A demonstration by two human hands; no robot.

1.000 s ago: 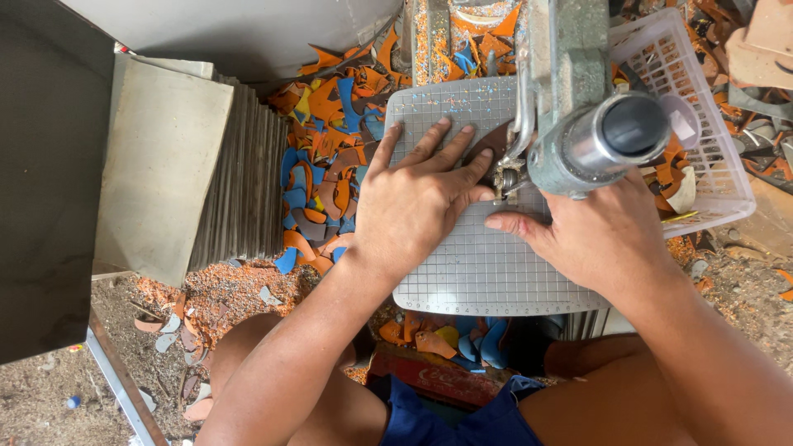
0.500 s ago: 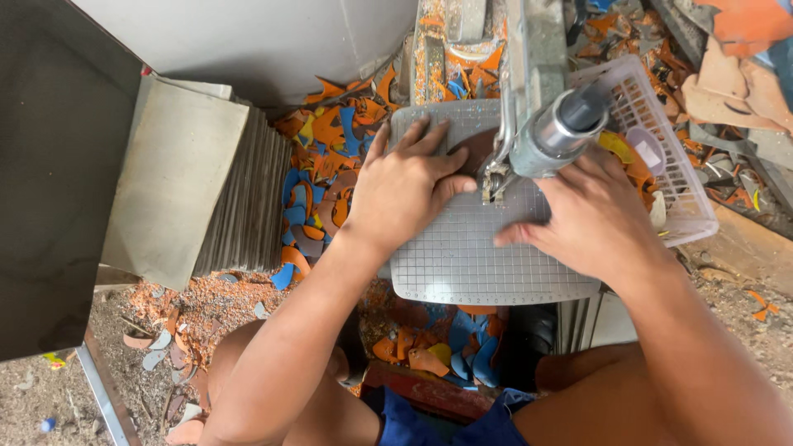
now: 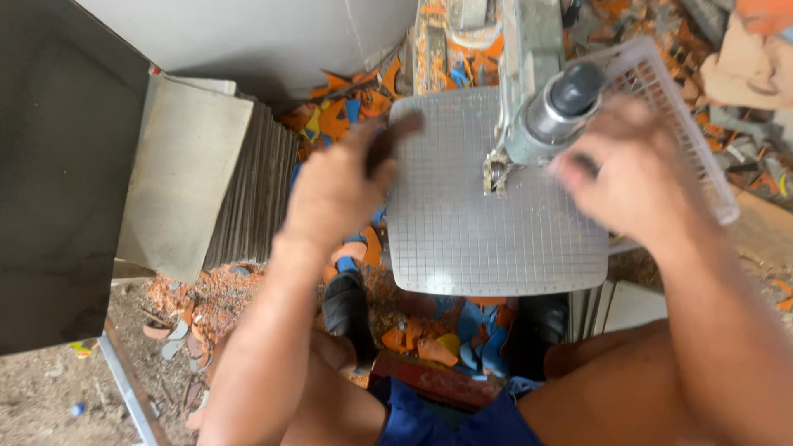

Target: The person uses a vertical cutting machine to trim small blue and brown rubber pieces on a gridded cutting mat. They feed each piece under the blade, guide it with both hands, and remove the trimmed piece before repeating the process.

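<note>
Now both hands (image 3: 347, 186) off the gridded saw table (image 3: 487, 239), blurred.

Dirt floor (image 3: 41, 405) lower left, orange and blue shards (image 3: 347, 116) scattered, grey tile stack (image 3: 248, 186) left, pale wall (image 3: 248, 33) top.

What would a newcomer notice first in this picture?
A grey gridded work plate sits in the centre, with a metal machine head above its far edge. The left hand and right hand hover blurred at its sides. Orange and blue scraps litter the floor, beside stacked grey tiles on the left.
</note>
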